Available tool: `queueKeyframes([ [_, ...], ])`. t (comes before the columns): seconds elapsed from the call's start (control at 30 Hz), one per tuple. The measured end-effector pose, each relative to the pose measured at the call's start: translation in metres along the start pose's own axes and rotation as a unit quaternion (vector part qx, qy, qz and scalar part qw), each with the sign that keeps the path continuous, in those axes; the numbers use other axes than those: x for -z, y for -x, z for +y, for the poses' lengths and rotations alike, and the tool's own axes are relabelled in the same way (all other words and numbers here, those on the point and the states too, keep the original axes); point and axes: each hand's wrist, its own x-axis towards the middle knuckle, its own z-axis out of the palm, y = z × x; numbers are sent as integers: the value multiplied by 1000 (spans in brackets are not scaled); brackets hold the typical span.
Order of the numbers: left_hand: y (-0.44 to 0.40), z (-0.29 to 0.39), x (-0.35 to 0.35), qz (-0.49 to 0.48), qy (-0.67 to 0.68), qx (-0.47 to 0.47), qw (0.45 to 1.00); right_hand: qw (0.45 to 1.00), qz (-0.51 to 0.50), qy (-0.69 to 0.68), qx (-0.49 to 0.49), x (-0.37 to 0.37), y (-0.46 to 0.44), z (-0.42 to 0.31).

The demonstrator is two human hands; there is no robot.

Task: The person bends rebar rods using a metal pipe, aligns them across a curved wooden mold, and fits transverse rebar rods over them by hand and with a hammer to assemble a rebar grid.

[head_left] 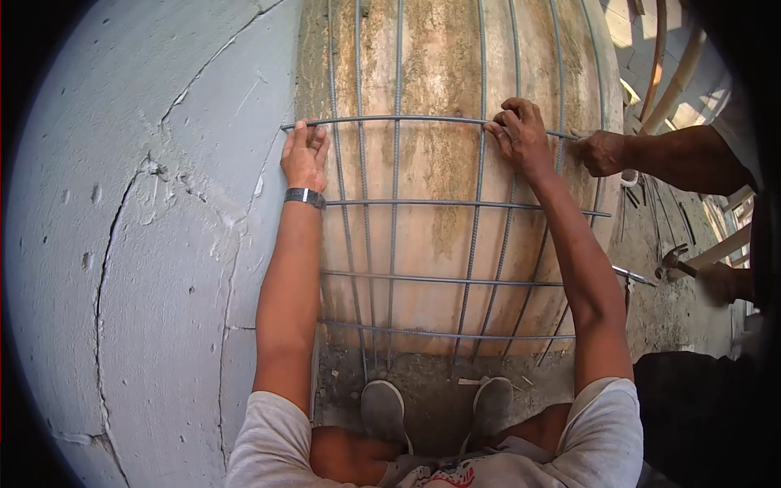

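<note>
A horizontal steel rebar runs across several upright rebars in front of a stained wooden panel. My left hand, with a dark band on its wrist, grips this rebar near its left end, beside the grey wall. Farther right, my right hand is closed with its fingertips on the same bar, near an upright one. Whether it also pinches something small is hidden. Another person's hand holds the bar's right end. Lower horizontal rebars cross the uprights below my hands.
A cracked grey wall stands close on my left. At right, the other person's lower hand holds a hammer. A metal rod end sticks out past my right forearm. My shoes stand on rough ground near the panel's foot.
</note>
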Motion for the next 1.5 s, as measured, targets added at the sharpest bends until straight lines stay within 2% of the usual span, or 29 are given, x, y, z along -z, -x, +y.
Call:
queueKeyframes([
  [0.23, -10, -2, 10, -27, -30, -7, 999, 1000, 10, 6, 11, -1, 8, 10],
  [0.5, -7, 6, 6, -12, -79, 20, 997, 1000, 3, 2, 20, 5, 8, 12],
  [0.73, -15, -4, 4, -48, -158, 30, 986, 1000, 8, 23, -13, 16, 20, 32],
  [0.77, -13, -6, 2, -47, -157, 18, 986, 999, -15, 19, -28, 17, 22, 31],
  [0.87, -7, -6, -3, -38, -168, -1, 985, 999, 3, 17, -43, 12, 25, 26],
  [1.03, -4, -3, -2, -3, -86, 16, 996, 1000, 18, 12, -22, 7, 13, 8],
  [1.33, 6, -1, -7, -7, -84, -2, 996, 1000, 20, 13, -10, -3, 10, 3],
  [1.5, -7, -8, 2, -20, -97, -14, 995, 999, 24, 21, -43, 8, 17, 0],
])
